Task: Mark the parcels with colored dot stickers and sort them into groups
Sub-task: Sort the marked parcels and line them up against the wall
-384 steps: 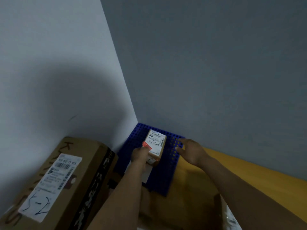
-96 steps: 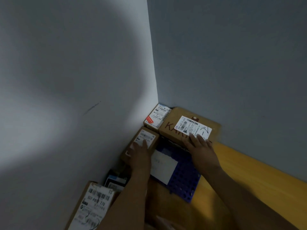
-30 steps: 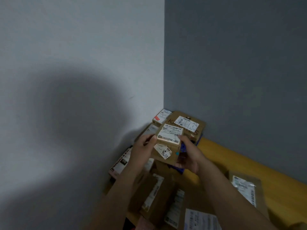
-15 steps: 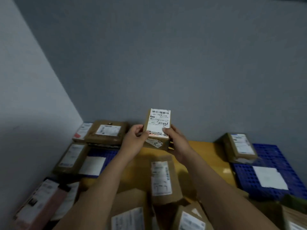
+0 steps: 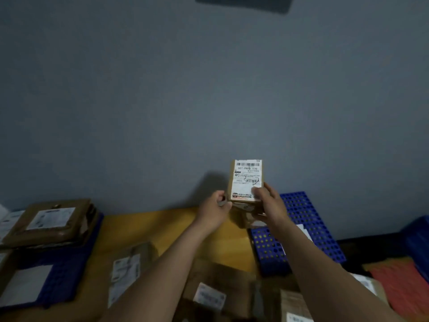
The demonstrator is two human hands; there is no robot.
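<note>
Fingers [image 5: 257,190] of the right hand [image 5: 270,205] curl round the labelled parcel [image 5: 247,180], holding it upright near the wall [image 5: 209,89]; the left hand [image 5: 214,208], gripping it half a second ago, now sits curled just left of it, contact unclear. The parcel has swung right from over the table [image 5: 162,224], so sorting looks under way: a tray [image 5: 306,217] lies just below the fingers, bare grid open, wall close behind.

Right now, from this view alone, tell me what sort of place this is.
Probably a parcel sorting corner or small mailroom. Many cardboard parcels with printed shipping labels lie on the yellow table, blue perforated trays hold some of them, and the right hand holds up another labelled box.
</note>
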